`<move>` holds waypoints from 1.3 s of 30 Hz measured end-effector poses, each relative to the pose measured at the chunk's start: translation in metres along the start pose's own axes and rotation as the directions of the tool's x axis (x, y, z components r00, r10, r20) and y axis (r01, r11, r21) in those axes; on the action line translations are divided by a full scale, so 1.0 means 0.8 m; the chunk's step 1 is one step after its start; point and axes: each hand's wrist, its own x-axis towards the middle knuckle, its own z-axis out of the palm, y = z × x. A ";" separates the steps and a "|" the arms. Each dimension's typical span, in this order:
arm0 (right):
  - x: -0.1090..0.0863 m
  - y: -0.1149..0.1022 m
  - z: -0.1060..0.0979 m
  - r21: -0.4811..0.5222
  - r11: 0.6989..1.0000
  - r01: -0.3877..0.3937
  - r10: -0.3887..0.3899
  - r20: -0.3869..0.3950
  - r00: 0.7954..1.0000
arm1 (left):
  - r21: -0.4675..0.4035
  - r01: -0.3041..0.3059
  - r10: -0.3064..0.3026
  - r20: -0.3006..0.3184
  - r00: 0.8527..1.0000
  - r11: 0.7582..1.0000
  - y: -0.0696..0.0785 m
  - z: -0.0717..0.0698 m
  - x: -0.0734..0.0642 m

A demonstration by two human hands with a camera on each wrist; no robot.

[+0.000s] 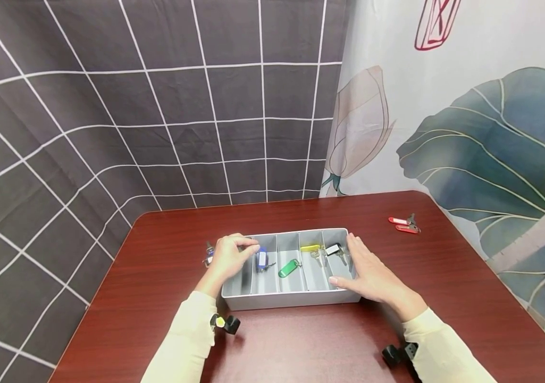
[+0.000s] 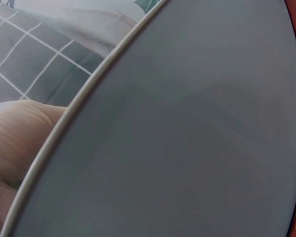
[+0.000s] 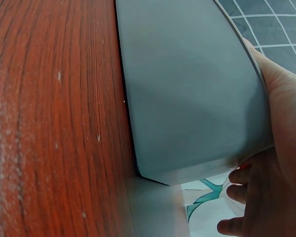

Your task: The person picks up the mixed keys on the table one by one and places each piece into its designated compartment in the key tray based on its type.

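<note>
A grey divided tray [image 1: 291, 299] lies across the table, with key tags in its compartments. My left hand [image 1: 228, 258] is over the tray's left end, thumb and forefinger tips close together beside the blue key tag [image 1: 262, 259]; I cannot tell whether they pinch anything. A green key tag [image 1: 288, 268] lies in the middle compartment. To its right are a yellow key tag [image 1: 309, 248] and, in the end compartment, a black key tag [image 1: 333, 249] with a white label. My right hand [image 1: 372, 272] rests around the right end, thumb over the front rim, fingers extended along the outside.
Keys with a tag [image 1: 209, 255] lie on the table just left of my left hand, partly hidden by it. Two red key tags [image 1: 406, 229] with keys lie at the back right. Behind the reddish-brown table [image 1: 301, 346] hangs a grey checked curtain [image 1: 234, 106].
</note>
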 end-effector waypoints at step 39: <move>0.001 -0.002 0.000 -0.003 1.000 0.003 -0.003 -0.003 1.000 | 0.058 0.210 -0.195 -0.197 0.961 0.976 -0.066 -0.086 -0.055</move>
